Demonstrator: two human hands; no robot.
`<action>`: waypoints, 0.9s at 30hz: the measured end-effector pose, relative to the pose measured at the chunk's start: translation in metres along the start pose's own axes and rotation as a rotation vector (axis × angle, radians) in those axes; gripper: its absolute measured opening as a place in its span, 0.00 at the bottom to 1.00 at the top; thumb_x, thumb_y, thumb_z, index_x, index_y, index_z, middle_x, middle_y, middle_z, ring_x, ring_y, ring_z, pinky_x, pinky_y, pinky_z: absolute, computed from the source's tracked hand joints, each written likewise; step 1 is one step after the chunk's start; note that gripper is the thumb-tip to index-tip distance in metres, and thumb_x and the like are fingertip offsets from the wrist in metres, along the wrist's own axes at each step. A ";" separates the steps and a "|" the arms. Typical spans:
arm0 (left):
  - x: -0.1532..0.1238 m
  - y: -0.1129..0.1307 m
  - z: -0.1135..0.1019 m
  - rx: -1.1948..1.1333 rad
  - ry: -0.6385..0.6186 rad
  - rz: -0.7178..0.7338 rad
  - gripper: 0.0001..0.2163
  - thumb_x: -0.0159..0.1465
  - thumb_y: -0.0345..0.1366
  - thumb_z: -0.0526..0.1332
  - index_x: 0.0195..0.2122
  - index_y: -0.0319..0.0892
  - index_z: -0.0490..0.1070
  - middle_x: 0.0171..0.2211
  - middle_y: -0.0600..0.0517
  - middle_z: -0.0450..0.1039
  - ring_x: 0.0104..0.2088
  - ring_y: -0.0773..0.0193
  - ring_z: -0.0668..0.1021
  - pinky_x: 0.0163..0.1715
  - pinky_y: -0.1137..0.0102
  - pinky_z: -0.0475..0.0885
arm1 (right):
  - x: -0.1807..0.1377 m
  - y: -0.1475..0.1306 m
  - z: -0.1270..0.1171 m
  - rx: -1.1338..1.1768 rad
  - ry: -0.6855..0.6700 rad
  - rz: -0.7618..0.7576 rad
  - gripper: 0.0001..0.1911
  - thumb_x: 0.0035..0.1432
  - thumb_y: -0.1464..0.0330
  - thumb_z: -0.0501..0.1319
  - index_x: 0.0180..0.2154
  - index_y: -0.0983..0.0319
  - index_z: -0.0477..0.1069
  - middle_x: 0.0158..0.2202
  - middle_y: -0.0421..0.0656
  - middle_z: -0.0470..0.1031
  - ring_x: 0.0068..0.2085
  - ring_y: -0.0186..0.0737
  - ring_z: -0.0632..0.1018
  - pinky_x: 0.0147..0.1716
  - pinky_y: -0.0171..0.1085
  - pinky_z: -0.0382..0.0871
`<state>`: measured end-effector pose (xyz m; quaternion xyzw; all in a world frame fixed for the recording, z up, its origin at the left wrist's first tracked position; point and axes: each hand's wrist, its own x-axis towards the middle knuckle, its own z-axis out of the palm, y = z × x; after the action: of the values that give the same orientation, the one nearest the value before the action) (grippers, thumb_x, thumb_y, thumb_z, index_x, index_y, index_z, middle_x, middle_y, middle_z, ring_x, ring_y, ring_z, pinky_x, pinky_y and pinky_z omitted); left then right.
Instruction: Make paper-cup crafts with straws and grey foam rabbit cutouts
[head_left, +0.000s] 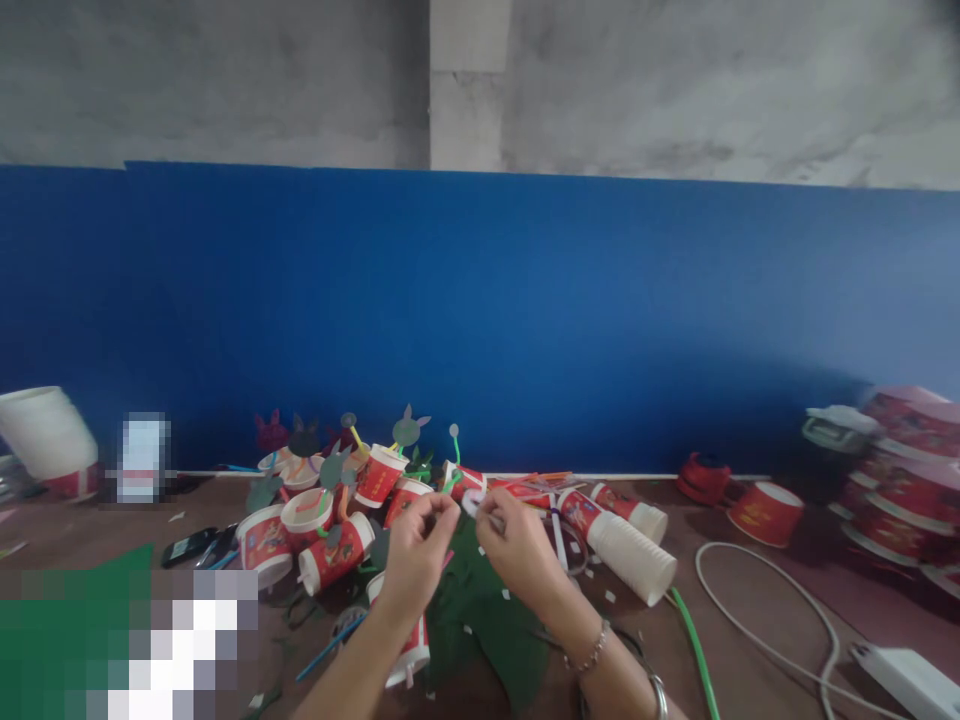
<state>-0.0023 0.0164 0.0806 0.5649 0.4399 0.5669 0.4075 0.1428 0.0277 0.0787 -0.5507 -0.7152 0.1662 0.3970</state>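
Forearms (360,660) at bottom centre hold the right hand (517,540), pinching a white ring (472,501), near the left hand (418,540), whose grip I cannot tell, probably for close fingertip control.

Red-and-white tapered paper cups (381,475), smooth; flat dark-green sheet (491,620), matt; tall blue panel (480,320), smooth; grey concrete wall (225,80), rough.

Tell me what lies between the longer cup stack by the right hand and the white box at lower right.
The head view shows a green tube and a looped pale cable between the cup stack and the white box.
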 end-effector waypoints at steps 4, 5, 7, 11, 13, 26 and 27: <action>0.008 0.003 -0.004 -0.264 0.017 -0.224 0.13 0.55 0.46 0.62 0.29 0.40 0.68 0.14 0.64 0.48 0.15 0.75 0.52 0.15 0.78 0.48 | 0.010 0.027 -0.012 -0.573 -0.029 0.077 0.11 0.57 0.73 0.49 0.35 0.65 0.69 0.25 0.46 0.75 0.29 0.41 0.75 0.36 0.38 0.61; 0.009 0.002 -0.004 -0.318 -0.016 -0.269 0.14 0.55 0.46 0.62 0.29 0.39 0.68 0.14 0.64 0.47 0.15 0.76 0.51 0.15 0.78 0.47 | 0.012 0.035 -0.013 -0.662 -0.071 0.144 0.12 0.57 0.74 0.49 0.36 0.65 0.70 0.28 0.48 0.77 0.32 0.43 0.76 0.38 0.39 0.61; 0.011 0.000 -0.004 -0.420 -0.068 -0.347 0.15 0.55 0.47 0.62 0.29 0.38 0.69 0.14 0.64 0.48 0.15 0.76 0.51 0.14 0.78 0.46 | 0.015 0.050 -0.014 -0.698 -0.108 0.201 0.11 0.53 0.77 0.51 0.33 0.66 0.72 0.30 0.52 0.78 0.35 0.47 0.77 0.37 0.40 0.62; 0.010 -0.002 -0.002 -0.514 -0.079 -0.444 0.16 0.55 0.47 0.61 0.30 0.36 0.71 0.12 0.63 0.49 0.14 0.76 0.51 0.14 0.78 0.46 | 0.015 0.054 -0.013 -0.686 -0.080 0.238 0.09 0.49 0.77 0.55 0.29 0.66 0.74 0.37 0.55 0.77 0.42 0.52 0.75 0.38 0.42 0.63; 0.009 -0.001 -0.001 -0.519 -0.082 -0.473 0.16 0.54 0.48 0.60 0.30 0.37 0.71 0.12 0.63 0.50 0.14 0.76 0.52 0.13 0.78 0.46 | 0.015 0.043 -0.011 -0.464 -0.012 0.184 0.08 0.53 0.73 0.55 0.30 0.65 0.73 0.38 0.51 0.76 0.42 0.48 0.74 0.39 0.39 0.63; 0.010 -0.004 0.005 -0.439 -0.136 -0.516 0.22 0.53 0.54 0.57 0.35 0.38 0.71 0.11 0.63 0.51 0.12 0.74 0.54 0.12 0.77 0.46 | 0.004 -0.007 -0.002 0.642 -0.095 0.213 0.14 0.47 0.59 0.63 0.24 0.64 0.69 0.22 0.37 0.67 0.26 0.33 0.66 0.27 0.32 0.58; 0.010 -0.004 0.005 -0.438 -0.137 -0.518 0.21 0.53 0.54 0.57 0.34 0.38 0.71 0.11 0.63 0.51 0.12 0.74 0.54 0.12 0.77 0.46 | 0.004 -0.007 -0.002 0.646 -0.094 0.206 0.13 0.48 0.60 0.62 0.25 0.64 0.69 0.22 0.37 0.67 0.26 0.33 0.66 0.26 0.32 0.58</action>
<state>0.0020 0.0268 0.0797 0.3704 0.4082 0.4865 0.6779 0.1398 0.0291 0.0864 -0.4577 -0.5838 0.4486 0.4984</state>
